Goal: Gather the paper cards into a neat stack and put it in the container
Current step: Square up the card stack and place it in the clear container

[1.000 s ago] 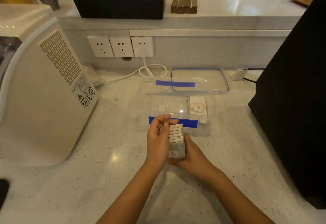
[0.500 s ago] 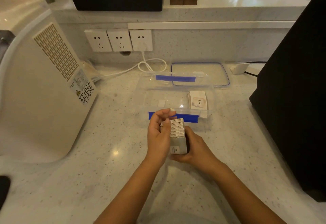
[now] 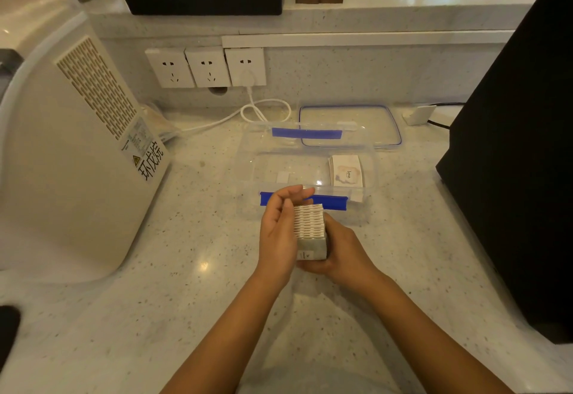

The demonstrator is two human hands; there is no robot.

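A thick stack of white paper cards (image 3: 309, 230) stands on edge between my two hands, just above the counter. My left hand (image 3: 279, 232) presses flat against the stack's left side, fingers extended. My right hand (image 3: 344, 251) cups it from the right and underneath. Just beyond the hands lies the clear plastic container (image 3: 369, 173) with blue clips on its long sides, open. Inside it at the right end lies a smaller pile of cards (image 3: 345, 173) with "love" printed on top.
The container's clear lid (image 3: 350, 125) with a blue seal lies behind it. A white appliance (image 3: 71, 152) stands at the left, a large black box (image 3: 511, 161) at the right. Wall sockets (image 3: 206, 66) and a white cable (image 3: 263, 111) are at the back.
The cards' top edges have become even between my hands. The stack and both hands have stayed in front of the container, with only slight shifts.
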